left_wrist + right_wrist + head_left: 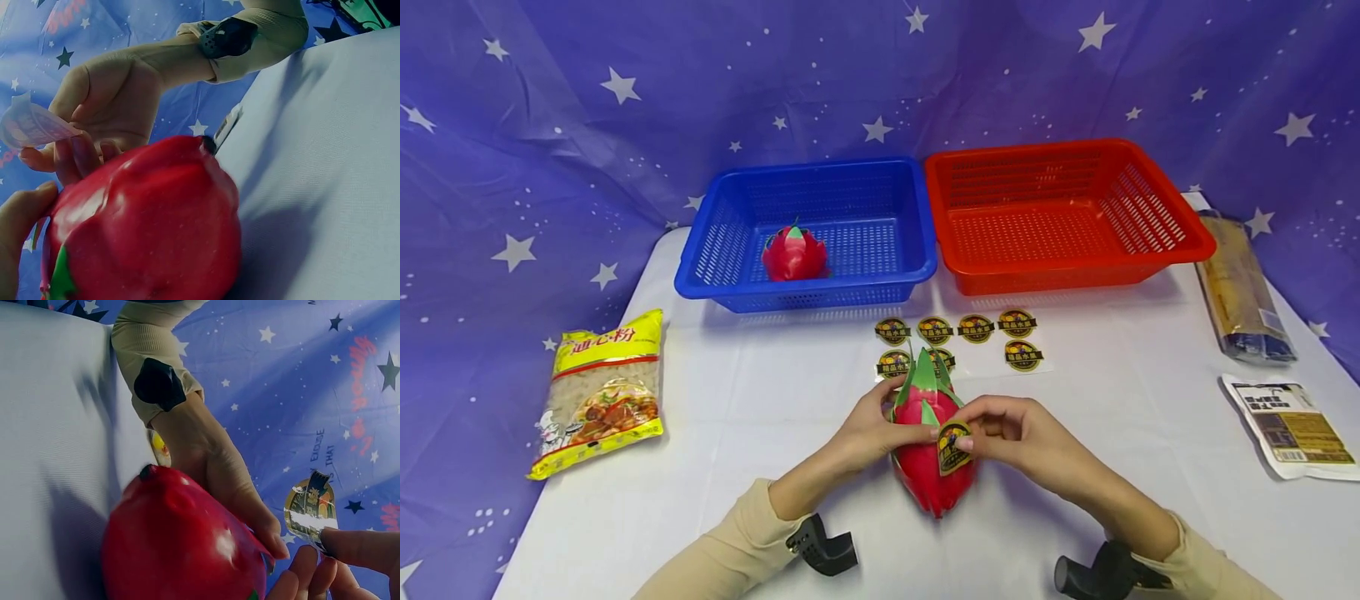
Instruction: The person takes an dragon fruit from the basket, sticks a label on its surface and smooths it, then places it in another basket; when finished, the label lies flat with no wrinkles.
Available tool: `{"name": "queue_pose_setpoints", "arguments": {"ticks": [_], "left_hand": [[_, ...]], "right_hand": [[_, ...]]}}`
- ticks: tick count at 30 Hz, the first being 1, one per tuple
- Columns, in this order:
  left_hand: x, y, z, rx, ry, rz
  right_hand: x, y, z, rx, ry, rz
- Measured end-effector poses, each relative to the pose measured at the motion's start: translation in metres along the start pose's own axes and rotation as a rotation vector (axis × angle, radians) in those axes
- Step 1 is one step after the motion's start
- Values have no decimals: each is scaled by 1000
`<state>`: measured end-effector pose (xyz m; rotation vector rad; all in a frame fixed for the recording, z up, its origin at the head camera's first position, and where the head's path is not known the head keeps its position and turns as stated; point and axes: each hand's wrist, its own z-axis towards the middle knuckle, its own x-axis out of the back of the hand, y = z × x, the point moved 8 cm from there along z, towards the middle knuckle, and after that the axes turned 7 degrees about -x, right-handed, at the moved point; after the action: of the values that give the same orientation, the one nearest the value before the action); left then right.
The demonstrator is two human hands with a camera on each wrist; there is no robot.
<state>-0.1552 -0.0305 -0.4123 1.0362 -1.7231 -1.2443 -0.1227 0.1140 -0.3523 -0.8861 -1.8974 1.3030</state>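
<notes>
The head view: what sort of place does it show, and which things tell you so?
Probably a makeshift tabletop set, perhaps staged: a star-printed purple backdrop hangs behind a white-covered table, where a blue basket and a red basket stand.

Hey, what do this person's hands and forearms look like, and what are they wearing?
The left hand and right hand are bare, with no gloves or rings visible. Beige, finely ribbed fabric sleeves stop short of the hands, and a black, curved, hard-looking device sits by each sleeve's end.
</notes>
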Motion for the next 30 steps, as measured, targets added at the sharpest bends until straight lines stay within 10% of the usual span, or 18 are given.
{"name": "queue_pose_setpoints", "arguments": {"ticks": [30], "left_hand": [[3, 9, 14, 17, 200, -155]], "right_hand": [[-1, 5, 2, 78, 400, -206]]}}
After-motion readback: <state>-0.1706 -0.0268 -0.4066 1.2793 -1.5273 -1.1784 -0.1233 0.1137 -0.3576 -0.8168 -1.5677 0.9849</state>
